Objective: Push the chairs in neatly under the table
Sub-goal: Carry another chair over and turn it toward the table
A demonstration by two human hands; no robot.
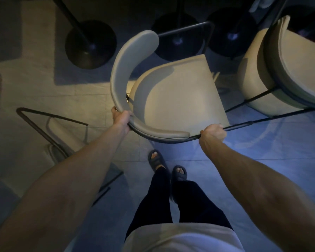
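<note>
Here, both hands grip a beige cushioned chair with a curved grey padded backrest and thin black metal frame (178, 95), which stands in the middle of the scene, turned at an angle. The left hand (121, 118) is closed around the near-left bend of the backrest, fingers wrapped under its lower edge. The right hand (213, 133) is clenched in a fist around the black frame rod just beside the near end of the backrest.

Beyond the chair, three round black pedestal bases (90, 44) rest on the pale tiled floor (44, 88) in deep shadow; the bench top itself cannot be made out. A second beige chair of the same kind (273, 70) stands to the right, near the first but apart from it. At the near left, a third chair with a black frame (62, 139) is dimly visible. The person's feet in dark open-toed slippers (179, 172) stand just near of the held chair.
</note>
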